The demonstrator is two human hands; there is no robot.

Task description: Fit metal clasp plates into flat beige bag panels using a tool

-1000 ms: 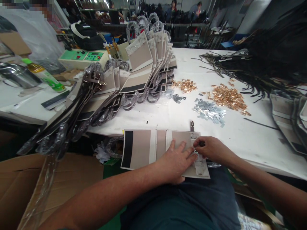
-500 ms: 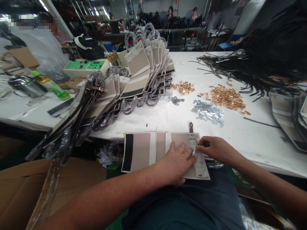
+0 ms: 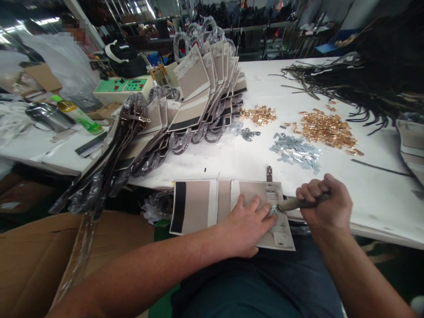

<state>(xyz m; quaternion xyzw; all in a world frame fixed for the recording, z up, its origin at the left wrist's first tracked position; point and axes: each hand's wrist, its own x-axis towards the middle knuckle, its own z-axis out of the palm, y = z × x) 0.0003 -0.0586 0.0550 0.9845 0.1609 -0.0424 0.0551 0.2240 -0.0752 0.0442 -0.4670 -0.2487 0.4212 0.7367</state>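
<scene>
A beige panel [image 3: 195, 205] with white strips and a black band lies at the table's front edge. On its right half my left hand [image 3: 247, 223] rests flat with fingers spread, the fingertips beside a small shiny metal piece [image 3: 273, 210]. My right hand [image 3: 323, 203] is wrapped round the handle of a tool [image 3: 294, 203], whose tip points left at that metal piece. Whether the tip touches it is too small to tell. A dark strap end [image 3: 269, 173] with a metal fitting sticks out past the panel's far edge.
Grey metal plates [image 3: 296, 151] and gold-coloured clips [image 3: 327, 129] lie in piles beyond the panel. Stacked beige bag pieces [image 3: 192, 77] with wrapped handles stand back left. Black straps [image 3: 361, 84] are at the right, a cardboard box [image 3: 115, 247] below left.
My right hand has moved right, away from the panel, and its grip on the tool now shows. My left hand stays on the panel. The whole view has shifted slightly.
</scene>
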